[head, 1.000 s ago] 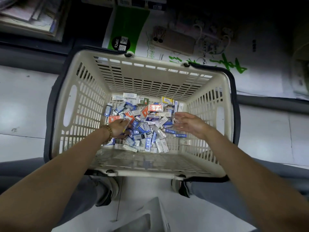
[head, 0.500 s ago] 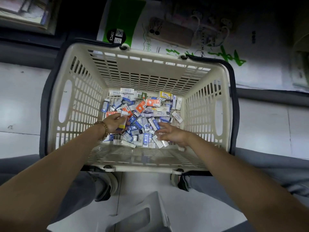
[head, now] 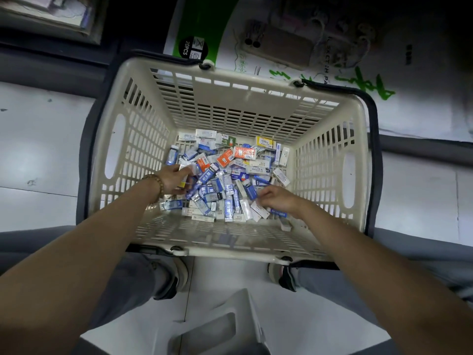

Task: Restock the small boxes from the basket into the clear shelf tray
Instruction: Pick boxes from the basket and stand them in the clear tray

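A cream plastic basket (head: 143, 139) stands on the floor between my feet. Its bottom is covered with a heap of small boxes (head: 230, 172), mostly blue and white, a few orange, one yellow. My left hand (head: 175, 179), with a bead bracelet at the wrist, is inside the basket at the heap's left side and grips a few small boxes, one with a yellow end. My right hand (head: 277, 199) reaches into the heap's right front, fingers curled down among the boxes; what it holds is hidden. The clear shelf tray is not in view.
A white plastic stool (head: 230, 326) sits on the floor near my feet. Behind the basket lies a large green and white printed pack (head: 204, 26) against a dark shelf base. The basket's dark handles (head: 373, 155) hang down at its sides.
My right hand drew back from the heap's middle right to its right front, fingers curling. My left hand shifted slightly toward the heap's left, still gripping boxes. The view tilted a little.
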The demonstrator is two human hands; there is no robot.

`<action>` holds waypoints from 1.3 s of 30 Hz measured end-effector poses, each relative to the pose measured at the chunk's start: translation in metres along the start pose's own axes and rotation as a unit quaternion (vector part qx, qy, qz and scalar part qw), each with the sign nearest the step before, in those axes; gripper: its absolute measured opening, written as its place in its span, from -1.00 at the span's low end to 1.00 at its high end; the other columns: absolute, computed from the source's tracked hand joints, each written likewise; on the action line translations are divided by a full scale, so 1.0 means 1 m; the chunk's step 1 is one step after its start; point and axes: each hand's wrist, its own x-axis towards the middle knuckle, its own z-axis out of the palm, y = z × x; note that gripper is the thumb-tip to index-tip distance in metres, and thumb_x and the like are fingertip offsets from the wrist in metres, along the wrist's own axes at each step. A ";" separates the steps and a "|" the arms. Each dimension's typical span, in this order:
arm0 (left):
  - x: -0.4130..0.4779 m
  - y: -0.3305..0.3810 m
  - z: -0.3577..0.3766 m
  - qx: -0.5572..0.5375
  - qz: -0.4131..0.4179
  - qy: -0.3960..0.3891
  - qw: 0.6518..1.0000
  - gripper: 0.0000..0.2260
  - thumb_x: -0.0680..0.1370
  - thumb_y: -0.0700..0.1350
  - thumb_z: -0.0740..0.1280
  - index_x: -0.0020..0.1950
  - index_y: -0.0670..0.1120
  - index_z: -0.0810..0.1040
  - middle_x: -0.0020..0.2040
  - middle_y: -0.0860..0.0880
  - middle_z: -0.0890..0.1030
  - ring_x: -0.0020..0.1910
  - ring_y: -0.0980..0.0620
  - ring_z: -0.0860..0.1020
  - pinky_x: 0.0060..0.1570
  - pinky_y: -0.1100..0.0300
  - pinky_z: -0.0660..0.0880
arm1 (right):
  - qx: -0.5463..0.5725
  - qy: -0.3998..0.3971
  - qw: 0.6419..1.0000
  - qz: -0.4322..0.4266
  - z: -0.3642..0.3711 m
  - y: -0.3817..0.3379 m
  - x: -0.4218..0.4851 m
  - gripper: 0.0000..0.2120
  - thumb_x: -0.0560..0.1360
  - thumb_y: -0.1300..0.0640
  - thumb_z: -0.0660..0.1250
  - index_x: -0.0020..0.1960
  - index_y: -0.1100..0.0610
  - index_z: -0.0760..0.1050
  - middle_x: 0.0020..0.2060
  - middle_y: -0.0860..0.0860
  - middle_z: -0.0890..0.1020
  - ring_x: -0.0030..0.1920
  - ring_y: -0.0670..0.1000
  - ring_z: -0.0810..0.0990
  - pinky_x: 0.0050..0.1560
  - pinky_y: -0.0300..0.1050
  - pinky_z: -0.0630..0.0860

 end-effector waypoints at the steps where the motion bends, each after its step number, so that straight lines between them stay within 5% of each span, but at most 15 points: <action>1: -0.004 0.003 -0.003 0.008 0.001 0.004 1.000 -0.77 0.61 -0.03 0.17 -0.03 -0.19 0.46 -0.17 -0.13 0.53 -0.30 0.02 0.54 -0.32 0.24 0.54 | -0.015 -0.020 1.000 -0.002 0.003 -0.002 0.000 -0.76 0.49 0.17 0.38 0.14 0.17 0.49 0.14 0.12 0.57 0.16 0.06 0.54 0.17 -0.14 0.44; 5: -0.027 0.029 -0.014 0.072 0.097 0.036 0.992 -0.73 0.62 0.00 0.13 -0.08 -0.15 0.50 -0.20 -0.05 0.54 -0.35 0.10 0.54 -0.49 0.44 0.47 | -0.039 0.034 0.993 -0.105 0.014 -0.027 -0.001 -0.81 0.50 0.16 0.36 0.09 0.19 0.51 0.00 0.19 0.60 0.01 0.08 0.58 0.05 -0.10 0.48; 8: -0.052 0.058 -0.029 0.086 0.184 0.029 0.979 -0.70 0.60 0.00 0.17 0.06 -0.22 0.54 -0.17 -0.05 0.60 -0.37 0.13 0.59 -0.33 0.35 0.57 | -0.045 0.063 0.972 -0.220 0.027 -0.054 0.003 -0.69 0.48 0.09 0.40 0.19 0.12 0.49 0.05 0.09 0.52 0.04 0.03 0.49 0.17 -0.01 0.43; 12: -0.090 0.083 -0.061 0.092 0.335 0.126 0.929 -0.76 0.57 0.05 0.22 -0.12 -0.04 0.60 -0.31 0.11 0.67 -0.29 0.13 0.60 -0.20 0.31 0.55 | -0.261 0.027 0.908 -0.328 0.063 -0.085 0.021 -0.40 0.45 -0.14 0.36 0.44 -0.08 0.29 0.52 0.00 0.14 0.51 0.03 0.01 0.49 0.06 -0.07; 15: -0.104 0.071 -0.082 0.092 0.409 0.272 0.866 -0.70 0.58 0.06 0.21 -0.14 -0.09 0.63 -0.27 0.01 0.66 -0.25 0.11 0.57 -0.20 0.33 0.44 | -0.421 -0.002 0.849 -0.320 0.081 -0.087 0.042 -0.36 0.49 -0.26 0.22 0.50 -0.16 0.10 0.54 -0.04 -0.12 0.52 0.02 -0.25 0.46 0.03 -0.33; 17: -0.102 0.056 -0.086 0.092 0.396 0.299 0.863 -0.73 0.58 0.02 0.22 -0.09 -0.10 0.64 -0.15 -0.05 0.65 -0.15 0.11 0.55 -0.09 0.30 0.42 | -0.487 0.001 0.815 -0.313 0.078 -0.074 0.051 -0.35 0.51 -0.27 0.17 0.51 -0.19 0.00 0.53 -0.06 -0.20 0.51 0.02 -0.30 0.45 0.01 -0.36; 20: -0.092 0.043 -0.085 0.087 0.365 0.300 0.877 -0.78 0.58 -0.02 0.24 -0.08 -0.09 0.62 -0.04 -0.02 0.63 0.06 0.13 0.50 0.07 0.27 0.40 | -0.475 0.007 0.824 -0.310 0.052 -0.046 0.050 -0.35 0.52 -0.27 0.16 0.52 -0.19 -0.02 0.53 -0.06 -0.21 0.52 0.00 -0.28 0.47 0.00 -0.26; 24: -0.087 0.046 -0.088 0.072 0.383 0.309 0.868 -0.77 0.57 0.05 0.23 -0.18 -0.01 0.58 -0.14 -0.09 0.66 -0.17 -0.11 0.57 -0.21 0.13 0.48 | -0.530 0.002 0.811 -0.249 0.003 -0.013 0.033 -0.42 0.53 -0.28 0.09 0.50 -0.23 0.03 0.54 -0.05 -0.18 0.54 0.02 -0.16 0.52 0.03 -0.16; 26: -0.085 0.046 -0.088 0.081 0.387 0.309 0.865 -0.76 0.56 0.09 0.23 -0.19 0.01 0.57 -0.13 -0.26 0.63 -0.16 -0.23 0.56 -0.20 0.02 0.49 | -0.530 0.038 0.809 -0.252 -0.005 -0.013 0.025 -0.49 0.53 -0.28 0.11 0.42 -0.13 0.31 0.51 0.01 0.13 0.50 0.06 0.10 0.48 0.00 0.01; 29: -0.084 0.045 -0.087 0.075 0.394 0.307 0.863 -0.77 0.56 0.10 0.23 -0.26 0.06 0.51 -0.11 -0.30 0.62 -0.14 -0.24 0.56 -0.19 -0.01 0.51 | -0.437 0.132 0.817 -0.353 0.011 -0.047 0.023 -0.66 0.52 -0.20 0.21 0.01 0.04 0.54 0.08 -0.01 0.48 0.12 0.03 0.42 0.23 -0.02 0.33; 31: -0.082 0.045 -0.087 0.072 0.403 0.305 0.860 -0.76 0.56 0.10 0.23 -0.24 0.05 0.52 -0.13 -0.29 0.62 -0.20 -0.18 0.56 -0.25 0.15 0.49 | -0.360 0.199 0.838 -0.358 0.019 -0.075 0.033 -0.72 0.51 -0.13 0.26 0.03 0.07 0.51 0.09 -0.01 0.48 0.14 0.03 0.42 0.23 -0.04 0.32; 33: -0.081 0.043 -0.087 0.072 0.413 0.303 0.856 -0.78 0.55 0.11 0.23 -0.23 0.06 0.52 -0.15 -0.28 0.62 -0.31 -0.05 0.50 -0.35 0.31 0.40 | -0.299 0.232 0.886 -0.270 0.018 -0.091 0.046 -0.60 0.52 -0.11 0.26 0.27 0.07 0.43 0.31 0.04 0.40 0.35 0.08 0.31 0.37 -0.02 0.17; 36: -0.080 0.043 -0.088 0.072 0.416 0.306 0.853 -0.76 0.55 0.09 0.23 -0.31 0.12 0.44 -0.16 -0.26 0.63 -0.37 0.05 0.45 -0.41 0.35 0.34 | -0.306 0.177 0.927 -0.128 0.014 -0.091 0.053 -0.31 0.51 -0.21 0.22 0.53 -0.03 0.05 0.50 0.04 0.18 0.51 0.12 0.05 0.47 0.05 -0.03; 39: -0.079 0.045 -0.086 0.068 0.417 0.309 0.852 -0.75 0.55 0.08 0.24 -0.33 0.14 0.42 -0.16 -0.17 0.66 -0.35 0.02 0.49 -0.40 0.35 0.35 | -0.352 0.101 0.919 -0.147 0.023 -0.080 0.045 -0.32 0.48 -0.29 0.19 0.51 -0.18 0.01 0.52 0.02 0.10 0.52 0.14 -0.01 0.46 0.16 -0.05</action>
